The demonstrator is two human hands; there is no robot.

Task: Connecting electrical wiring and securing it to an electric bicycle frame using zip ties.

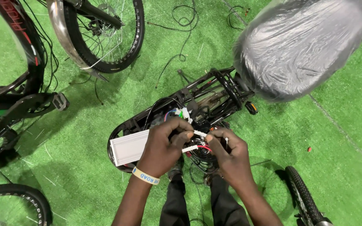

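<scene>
My left hand (163, 146) and my right hand (227, 152) meet over the rear of a bicycle, above a black rear carrier (214, 94). Each hand pinches a small white wire connector (194, 140) with red and black leads; the two connector ends sit close together between my fingertips. A silver ribbed controller box (126, 148) lies under my left hand, inside the black mudguard frame. A bundle of black wires (200, 157) hangs below the connectors. More coloured connectors (180, 113) show just beyond my left fingers.
A plastic-wrapped bicycle saddle (298, 46) fills the upper right. Another bicycle with wheel (105, 37) and pedal (59, 101) stands at upper left. Tyres show at lower left (17, 201) and lower right (302, 196). Loose cables (181, 25) lie on green artificial turf.
</scene>
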